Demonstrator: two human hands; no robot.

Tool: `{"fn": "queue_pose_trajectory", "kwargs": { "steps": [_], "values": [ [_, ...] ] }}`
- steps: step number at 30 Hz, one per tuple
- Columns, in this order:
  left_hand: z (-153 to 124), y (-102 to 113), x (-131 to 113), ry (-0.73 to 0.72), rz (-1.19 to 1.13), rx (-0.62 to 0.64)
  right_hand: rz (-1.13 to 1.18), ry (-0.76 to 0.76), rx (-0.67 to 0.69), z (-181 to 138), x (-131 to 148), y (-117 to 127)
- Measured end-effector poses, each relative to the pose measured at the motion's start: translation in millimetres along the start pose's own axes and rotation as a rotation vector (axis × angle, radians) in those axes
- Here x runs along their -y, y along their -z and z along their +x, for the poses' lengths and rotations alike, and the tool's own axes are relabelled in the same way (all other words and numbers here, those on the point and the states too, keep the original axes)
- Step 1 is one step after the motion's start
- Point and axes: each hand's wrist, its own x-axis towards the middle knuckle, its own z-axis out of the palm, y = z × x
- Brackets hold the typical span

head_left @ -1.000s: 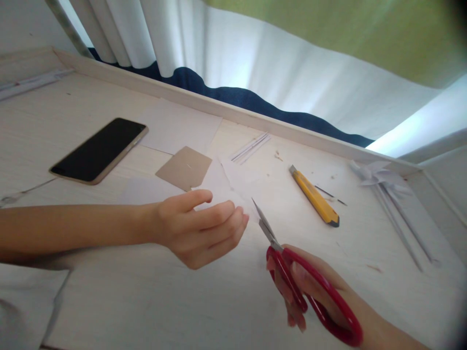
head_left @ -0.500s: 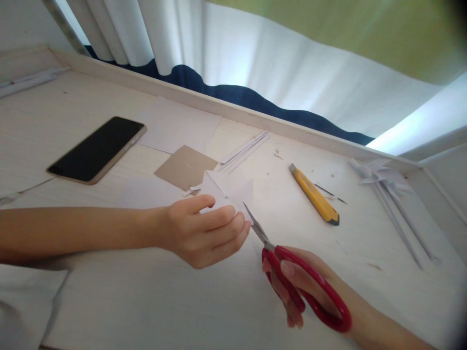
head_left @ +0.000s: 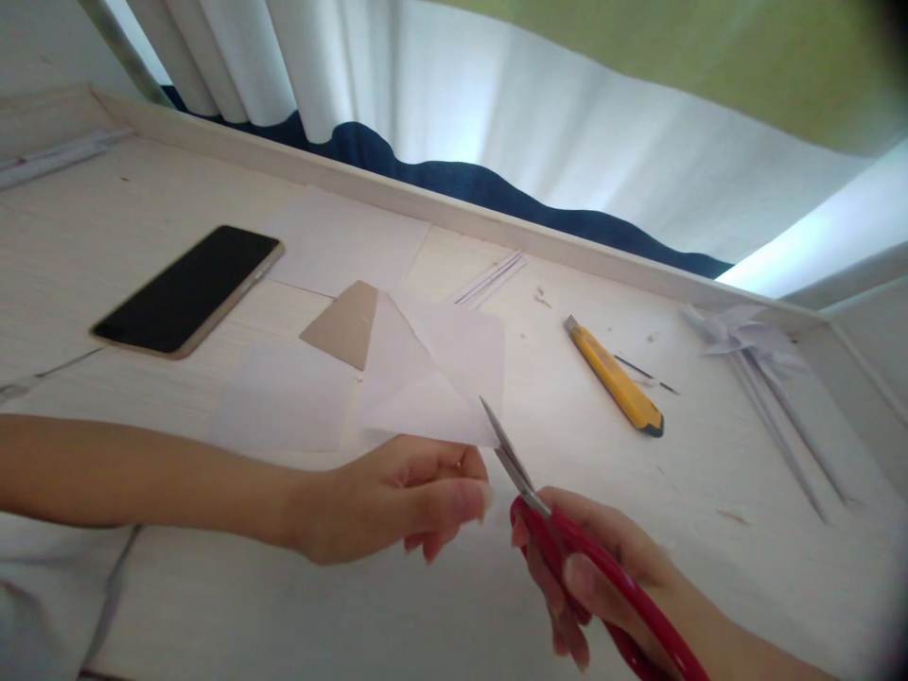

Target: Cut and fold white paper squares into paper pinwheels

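Note:
My left hand (head_left: 397, 501) pinches the near edge of a folded white paper piece (head_left: 432, 383) and holds it up above the wooden table (head_left: 298, 586). My right hand (head_left: 602, 586) grips red-handled scissors (head_left: 567, 549), fingers through the loops. The steel blades (head_left: 505, 445) are nearly closed, and their tip touches the paper's lower right corner. Both forearms reach in from the near edge.
A black phone (head_left: 188, 288) lies at the left. A brown card square (head_left: 344, 323) and white sheets (head_left: 284, 407) lie behind the held paper. A yellow utility knife (head_left: 616, 376) lies to the right, with paper strips (head_left: 489, 279) and rolled paper sticks (head_left: 773, 397) beyond. Curtains (head_left: 497, 123) hang behind the table's back ledge.
My left hand has turned and lifted the folded paper, which now stands taller and spread out. The scissors have drawn slightly nearer, their tip now meeting the paper's corner.

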Motion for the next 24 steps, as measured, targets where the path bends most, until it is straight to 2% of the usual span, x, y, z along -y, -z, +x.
{"fn": "queue_pose_trajectory", "kwargs": {
  "steps": [4, 7, 10, 15, 18, 21, 24],
  "values": [
    [2.4, 3.4, 2.5, -0.092, -0.123, -0.103, 0.031, -0.008, 0.016, 0.2, 1.4, -1.8],
    [5.8, 5.0, 7.3, -0.078, -0.182, -0.131, 0.021, -0.003, 0.011, 1.4, -2.0, -0.4],
    [12.7, 7.0, 13.1, 0.042, -0.315, -0.108, 0.023, -0.014, -0.045, 4.2, -6.6, 1.8],
    [16.9, 2.1, 18.2, 0.349, -0.592, -0.12, 0.063, -0.031, -0.116, 7.7, -7.2, 4.2],
    [7.8, -4.4, 17.8, 0.464, -0.617, -0.102, 0.045, -0.024, -0.119, 6.6, -5.5, 5.5],
    [-5.7, -6.2, 15.6, 0.464, -0.568, -0.066, -0.102, 0.056, -0.174, 6.7, -0.5, 9.5],
    [-15.4, -2.9, 13.6, 0.449, -0.571, -0.119, -0.449, 0.127, -0.377, 16.5, 12.1, 19.3]
  ]
}}
